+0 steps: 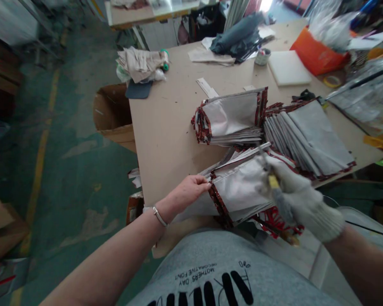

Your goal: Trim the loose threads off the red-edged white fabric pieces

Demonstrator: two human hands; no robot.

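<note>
My left hand, bare with a bracelet at the wrist, pinches the trimmed edge of a pale grey fabric piece with dark red patterned binding. That piece tops a loose stack at the table's near edge. Over its right part is my right hand in a white knitted glove, closed on a slim metal tool with yellow on its handle. Motion blurs the tool, so its exact kind is unclear. Behind lies a folded bundle of similar pieces, and a fanned stack lies to the right.
A cardboard box stands against the table's left side. Cloth scraps lie on the far left corner. Toward the back are a white block, a small cup and an orange bag. Red strips hang below the near edge.
</note>
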